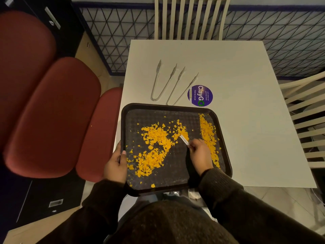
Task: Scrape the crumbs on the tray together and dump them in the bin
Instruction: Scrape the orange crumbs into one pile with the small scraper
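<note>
Scraper [184, 140] (white strip) pinched by right hand [200, 155], pointing far-left into crumbs [156, 143]; left hand [115, 164] grips tray [168, 106] rim.

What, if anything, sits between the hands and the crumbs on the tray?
Nothing visible blocks the crumbs: the white scraper in the right hand reaches the middle pile; the left hand grips the tray rim. No bin is in view, so that path cannot be judged.
</note>
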A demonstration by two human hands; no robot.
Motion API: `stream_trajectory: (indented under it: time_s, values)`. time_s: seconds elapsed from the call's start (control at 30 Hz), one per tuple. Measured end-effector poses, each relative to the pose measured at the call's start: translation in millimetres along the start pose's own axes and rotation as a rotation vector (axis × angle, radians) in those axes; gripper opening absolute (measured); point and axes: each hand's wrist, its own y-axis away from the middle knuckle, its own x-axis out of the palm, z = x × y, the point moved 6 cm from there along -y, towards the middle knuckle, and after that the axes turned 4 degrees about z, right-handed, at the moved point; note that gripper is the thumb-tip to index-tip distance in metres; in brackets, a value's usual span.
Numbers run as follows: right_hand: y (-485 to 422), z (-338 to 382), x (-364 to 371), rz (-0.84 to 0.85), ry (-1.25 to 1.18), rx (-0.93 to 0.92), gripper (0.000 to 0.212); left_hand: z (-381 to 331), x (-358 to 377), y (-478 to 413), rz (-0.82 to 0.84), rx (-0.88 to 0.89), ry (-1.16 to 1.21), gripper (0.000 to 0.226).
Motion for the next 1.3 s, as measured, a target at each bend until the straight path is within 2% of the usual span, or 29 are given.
stream_trajectory:
  time_s: [0.17, 0.33, 0.4, 0.87, 1.13, 1.3]
  values:
    - [6.0, 1.9, -6.4, -0.016, 0.006, 0.002, 0.008, -3.5, -1.3, 1.5, 0.016, 0.004, 0.033, 0.043]
    - [37.7, 5.1, 13.6, 0.129, 0.135, -0.234, 0.008, -4.1, -1.0, 0.4, 0.021, 0.006, 0.051, 0.043]
    - [39.7, 5.0, 18.1, 0.143, 0.173, -0.271, 0.007, -3.2, -1.3, 0.1, 0.02, -0.006, 0.045, 0.043]
    - [-28.8, 7.7, -3.2, -0.037, 0.002, 0.063, 0.008, 1.9, -0.6, 1.4, 0.011, -0.028, -0.008, 0.042]
    - [17.0, 11.4, 4.4, 0.043, 0.041, -0.055, 0.011, 3.9, -1.0, -3.3, 0.017, -0.035, 0.009, 0.043]
    - [0.5, 16.4, 6.5, 0.031, 0.001, -0.039, 0.014, 0.4, -0.6, -1.8, 0.014, -0.022, -0.006, 0.043]
